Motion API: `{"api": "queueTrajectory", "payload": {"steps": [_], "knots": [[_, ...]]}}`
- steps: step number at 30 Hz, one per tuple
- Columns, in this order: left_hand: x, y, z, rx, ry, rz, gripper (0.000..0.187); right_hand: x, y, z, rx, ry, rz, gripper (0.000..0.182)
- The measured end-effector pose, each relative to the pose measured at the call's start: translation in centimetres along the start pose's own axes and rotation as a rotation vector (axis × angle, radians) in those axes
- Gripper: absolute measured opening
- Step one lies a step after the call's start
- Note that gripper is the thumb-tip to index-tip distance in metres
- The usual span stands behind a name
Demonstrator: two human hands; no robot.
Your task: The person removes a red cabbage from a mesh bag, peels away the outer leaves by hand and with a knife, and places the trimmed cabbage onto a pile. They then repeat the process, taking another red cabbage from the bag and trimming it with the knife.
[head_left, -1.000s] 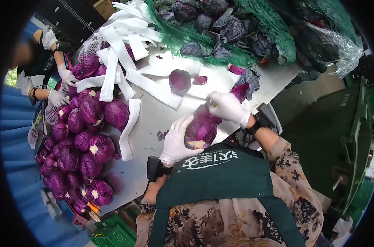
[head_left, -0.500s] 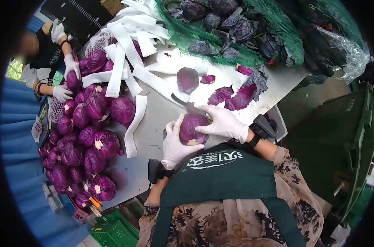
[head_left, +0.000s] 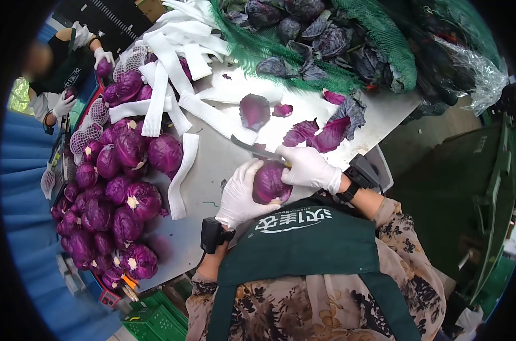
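Note:
A round red cabbage (head_left: pixel 271 183) sits in front of my apron, its pale stem end low and facing me. My left hand (head_left: pixel 242 196), in a white glove, wraps its left side with the fingers over the top. My right hand (head_left: pixel 312 170), also gloved, grips a knife (head_left: pixel 251 149) whose dark curved blade points left, above the cabbage. Its thumb and lower fingers rest against the cabbage's right side. The knife's handle is hidden in that hand. Torn purple leaves (head_left: pixel 329 135) lie just beyond my right hand, and a single round leaf (head_left: pixel 254 112) lies past the blade.
Many trimmed red cabbages (head_left: pixel 118 165) are piled on the metal table (head_left: pixel 207 170) at left. White foam net sleeves (head_left: pixel 181 45) lie at the back. A green mesh sack (head_left: pixel 320 45) holds untrimmed cabbages. Far left, a co-worker's gloved hands (head_left: pixel 63 105) hold small cabbages.
The cabbage has turned in my hands and shows a shinier side. My left fingers have moved up over it, and the knife lies flatter. The co-worker's hands have drawn back from the pile.

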State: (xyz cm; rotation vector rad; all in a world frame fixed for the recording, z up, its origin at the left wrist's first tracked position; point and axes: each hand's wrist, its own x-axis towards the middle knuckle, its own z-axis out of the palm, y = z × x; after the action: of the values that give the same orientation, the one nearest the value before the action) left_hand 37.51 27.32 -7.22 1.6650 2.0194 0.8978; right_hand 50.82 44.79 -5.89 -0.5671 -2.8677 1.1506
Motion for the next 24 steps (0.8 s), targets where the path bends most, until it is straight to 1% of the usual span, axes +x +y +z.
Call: {"api": "queueTrajectory", "payload": {"steps": [2,3,5,6,7,8,10,11,12,14,15,16,18,20,22,23,24], "knots": [[0.0,1.1,-0.5,0.116,-0.052,-0.023,0.098,0.0,1.3,0.6,0.042,0.06,-0.002,0.03],[0.0,1.3,-0.6,0.115,-0.102,-0.061,0.099,0.0,1.8,0.7,0.042,0.06,-0.001,0.03],[-0.2,1.4,-0.2,0.12,-0.068,-0.096,0.099,0.0,2.7,0.7,0.286,0.096,0.027,0.023],[-0.4,1.4,-0.1,0.126,-0.032,-0.13,0.098,0.0,3.4,0.5,0.314,0.127,0.105,0.02],[-0.6,1.2,0.0,0.09,0.034,-0.171,0.097,0.0,4.8,0.5,0.294,0.157,0.158,0.019],[-1.0,0.9,0.1,0.091,0.035,-0.172,0.097,0.0,6.4,0.6,0.274,0.186,0.211,0.019],[-1.7,0.1,0.2,-0.035,0.077,-0.23,0.093,0.1,8.4,0.4,0.037,0.348,0.33,0.016],[-2.0,0.3,0.2,-0.007,0.087,-0.218,0.093,0.2,9.1,0.0,0.095,0.343,0.371,0.016],[-1.9,0.4,0.4,-0.006,0.089,-0.225,0.093,0.2,8.6,-0.4,0.18,0.313,0.356,0.022],[-1.6,0.4,0.9,-0.006,0.153,-0.121,0.092,0.0,3.2,-2.2,0.188,0.263,0.135,0.031],[-1.3,0.6,0.9,-0.033,0.11,-0.104,0.092,0.3,2.3,-2.0,0.161,0.168,0.073,0.036],[-1.1,0.7,1.1,-0.035,0.104,-0.095,0.092,0.4,1.1,-2.1,0.172,0.087,0.012,0.038],[-1.0,1.0,1.5,0.021,0.089,-0.02,0.094,1.1,-0.2,-1.8,0.065,-0.039,-0.028,0.042],[-1.0,0.8,2.0,0.031,0.087,-0.01,0.095,1.8,0.3,-1.4,0.008,-0.072,-0.051,0.042],[-1.1,0.6,2.2,0.068,0.078,0.049,0.095,2.2,0.1,-1.9,-0.048,-0.167,-0.078,0.038],[-1.0,0.8,2.2,0.058,0.075,0.05,0.094,2.1,0.0,-2.2,-0.062,-0.159,-0.101,0.032],[-1.0,0.8,2.2,0.057,0.075,0.05,0.094,2.1,0.0,-2.0,-0.063,-0.159,-0.1,0.032]]}}
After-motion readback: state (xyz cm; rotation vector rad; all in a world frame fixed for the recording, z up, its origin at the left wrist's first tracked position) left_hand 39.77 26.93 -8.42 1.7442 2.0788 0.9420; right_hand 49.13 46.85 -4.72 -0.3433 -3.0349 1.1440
